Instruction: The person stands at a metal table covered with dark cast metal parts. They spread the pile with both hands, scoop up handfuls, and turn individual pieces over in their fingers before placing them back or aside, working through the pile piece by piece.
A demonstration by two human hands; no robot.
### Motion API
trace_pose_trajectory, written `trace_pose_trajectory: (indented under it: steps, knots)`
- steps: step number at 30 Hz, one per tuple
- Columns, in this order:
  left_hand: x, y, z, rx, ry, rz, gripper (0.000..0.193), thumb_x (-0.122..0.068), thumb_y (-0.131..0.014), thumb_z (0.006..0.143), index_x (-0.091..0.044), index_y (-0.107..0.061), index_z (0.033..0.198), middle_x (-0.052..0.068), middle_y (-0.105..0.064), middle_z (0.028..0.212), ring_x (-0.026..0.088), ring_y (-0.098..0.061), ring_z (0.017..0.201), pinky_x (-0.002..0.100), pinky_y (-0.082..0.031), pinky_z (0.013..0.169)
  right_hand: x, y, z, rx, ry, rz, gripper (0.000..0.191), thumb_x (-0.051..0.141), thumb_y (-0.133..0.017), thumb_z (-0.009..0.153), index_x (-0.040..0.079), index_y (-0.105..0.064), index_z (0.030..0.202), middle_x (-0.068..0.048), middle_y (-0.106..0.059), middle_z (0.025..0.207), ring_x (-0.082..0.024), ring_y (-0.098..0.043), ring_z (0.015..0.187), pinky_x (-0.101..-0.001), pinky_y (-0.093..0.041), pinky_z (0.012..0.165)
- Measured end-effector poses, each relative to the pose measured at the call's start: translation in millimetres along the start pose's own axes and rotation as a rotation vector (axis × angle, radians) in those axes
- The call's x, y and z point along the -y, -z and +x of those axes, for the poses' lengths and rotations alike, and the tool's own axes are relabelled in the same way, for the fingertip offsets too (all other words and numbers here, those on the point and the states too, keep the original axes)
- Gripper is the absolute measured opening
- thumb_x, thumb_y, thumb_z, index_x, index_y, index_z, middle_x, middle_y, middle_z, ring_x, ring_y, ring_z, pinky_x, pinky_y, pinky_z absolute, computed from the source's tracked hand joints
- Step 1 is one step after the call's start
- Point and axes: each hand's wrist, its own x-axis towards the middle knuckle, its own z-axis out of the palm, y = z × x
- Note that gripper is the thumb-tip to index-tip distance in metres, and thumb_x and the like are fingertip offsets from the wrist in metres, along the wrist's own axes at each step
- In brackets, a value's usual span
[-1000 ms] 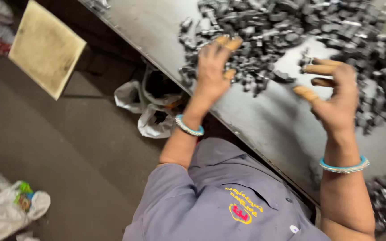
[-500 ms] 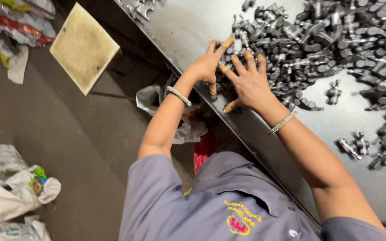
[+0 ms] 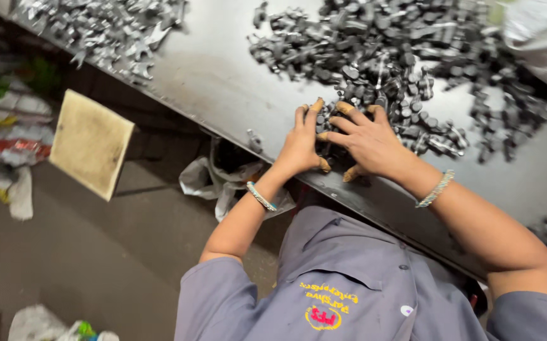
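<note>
Metal parts (image 3: 393, 69): grey heap on dark counter (image 3: 223, 82), near edge. Left hand (image 3: 302, 142) and right hand (image 3: 368, 142) lie flat, fingers spread, gripping nothing. Best raked in small batches, palms low, away from the edge.

A factory workshop: heaps of small grey metal parts (image 3: 406, 57) cover a dark steel workbench (image 3: 223, 82).
</note>
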Motion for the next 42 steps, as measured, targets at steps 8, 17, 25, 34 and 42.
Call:
trace_pose_trajectory:
  steps: [8,17,25,34,42]
  knots:
    - [-75.4,-74.1,29.1,0.024,-0.164,-0.079,0.143,-0.01,-0.1,0.04,-0.013,-0.017,0.157,0.033,-0.031,0.15,0.057,-0.057,0.114,0.054,-0.055,0.093,-29.5,31.1,-88.7,0.047,-0.229,-0.086,0.103,0.049,-0.092,0.042,0.031,-0.055,0.136,0.005,-0.055,0.141,-0.019,-0.037,0.144,-0.0613,-0.034,0.103]
    - [-40.8,-32.1,4.4,-0.04,-0.231,-0.255,0.079,-0.02,-0.094,0.065,-0.02,-0.063,0.138,0.012,-0.042,0.163,0.031,-0.067,0.106,0.042,-0.056,0.1,-0.5,5.7,-175.2,-0.326,-0.567,0.141,0.049,0.025,-0.087,0.079,0.027,-0.072,0.126,-0.001,-0.065,0.124,-0.026,-0.053,0.118,-0.0461,-0.042,0.098]
    - [48.3,64.4,-46.5,-0.435,0.22,0.284,0.09,-0.018,-0.1,0.051,-0.008,-0.064,0.133,0.026,-0.05,0.139,0.045,-0.048,0.119,0.052,-0.044,0.097,71.5,-42.6,-151.8,-0.493,-0.679,0.285,0.066,0.039,-0.087,0.073,0.001,-0.064,0.122,-0.015,-0.062,0.099,-0.034,-0.056,0.093,-0.0446,-0.048,0.081]
    - [11.8,9.9,-21.5,-0.238,0.184,-0.034,0.063,-0.012,-0.097,0.057,-0.006,-0.073,0.114,0.014,-0.06,0.105,0.028,-0.064,0.08,0.04,-0.056,0.073,60.0,-58.2,-165.0,-0.571,-0.624,0.299,0.041,0.01,-0.086,0.077,0.01,-0.067,0.113,-0.009,-0.068,0.099,-0.029,-0.063,0.096,-0.0405,-0.05,0.088]
    - [-74.2,-63.4,4.3,-0.191,-0.028,-0.287,0.044,-0.017,-0.091,0.074,-0.005,-0.072,0.111,0.008,-0.063,0.105,0.02,-0.067,0.081,0.034,-0.059,0.071,46.4,-89.2,-216.8,-0.896,-0.796,1.503,0.034,0.001,-0.082,0.09,0.002,-0.063,0.118,-0.011,-0.07,0.107,-0.021,-0.068,0.095,-0.0349,-0.059,0.083]
